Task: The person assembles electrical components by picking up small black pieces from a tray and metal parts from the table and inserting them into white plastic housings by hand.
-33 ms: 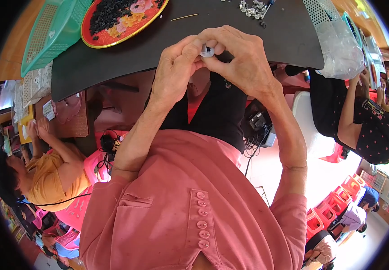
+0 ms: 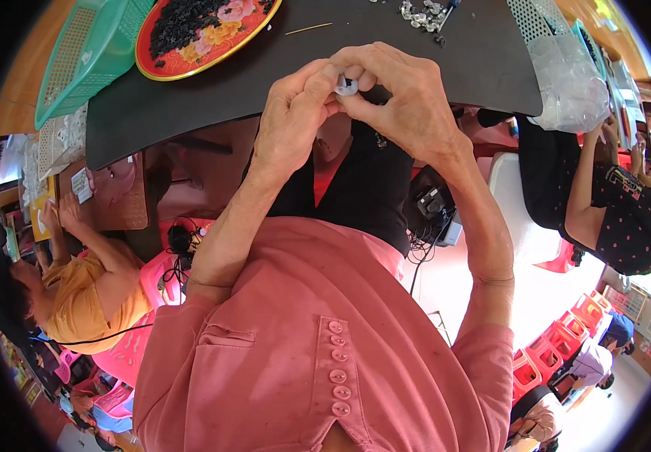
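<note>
Between my fingertips, just over the front edge of the dark table, is a small clear round plastic piece with a black part inside. My left hand pinches it from the left with thumb and fingers. My right hand closes round it from the other side, thumb below and fingers curled above. Fingers cover much of the piece, so its full shape is hidden. A red round tray with a flower pattern lies beyond my left hand and holds a heap of small black parts.
Small clear pieces lie at the far right of the table, and a thin stick lies at its middle. A green basket stands left; a clear plastic bag hangs right. Co-workers sit on both sides.
My hands and the clear piece stay in place. The hands of the co-worker at the left have shifted slightly.
</note>
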Demonstrator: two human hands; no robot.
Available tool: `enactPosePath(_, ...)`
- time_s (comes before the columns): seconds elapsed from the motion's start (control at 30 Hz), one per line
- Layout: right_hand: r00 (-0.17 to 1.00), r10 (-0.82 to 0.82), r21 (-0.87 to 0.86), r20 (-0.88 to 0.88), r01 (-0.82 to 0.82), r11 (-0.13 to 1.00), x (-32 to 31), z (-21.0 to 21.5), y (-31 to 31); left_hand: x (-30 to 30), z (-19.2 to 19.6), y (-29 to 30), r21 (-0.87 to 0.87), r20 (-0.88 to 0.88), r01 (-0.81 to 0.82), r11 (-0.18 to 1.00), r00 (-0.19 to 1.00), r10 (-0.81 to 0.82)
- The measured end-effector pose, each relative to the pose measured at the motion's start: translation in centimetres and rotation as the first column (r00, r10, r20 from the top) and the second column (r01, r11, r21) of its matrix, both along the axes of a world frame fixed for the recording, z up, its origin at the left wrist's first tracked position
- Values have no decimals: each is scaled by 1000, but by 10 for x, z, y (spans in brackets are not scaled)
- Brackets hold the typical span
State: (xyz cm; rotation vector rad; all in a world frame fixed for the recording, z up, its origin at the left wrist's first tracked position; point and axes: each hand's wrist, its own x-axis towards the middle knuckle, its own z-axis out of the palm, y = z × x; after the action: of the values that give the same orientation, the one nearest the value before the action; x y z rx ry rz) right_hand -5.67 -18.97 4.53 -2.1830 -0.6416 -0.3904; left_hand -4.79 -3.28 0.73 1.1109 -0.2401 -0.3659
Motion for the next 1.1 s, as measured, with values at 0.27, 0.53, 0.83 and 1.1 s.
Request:
enactPosePath(0.27,987,-82,90,142,69,994,3,-8,3,11,-2,2,-40,74,-92,995,993,95)
enactPosePath(0.53,978,-156,40,141,151,988,-8,-22,14,13,1,8,-21,75,-81,996,994,83)
enactPosePath(0.83,972,-181,44,152,176,983,-14,-28,16,11,-1,1,-35,72,-154,987,985,156)
enactPosePath(1.1,979,-180,76,93,173,982,-13,-33,11,11,1,-4,28,140,-169,985,977,164)
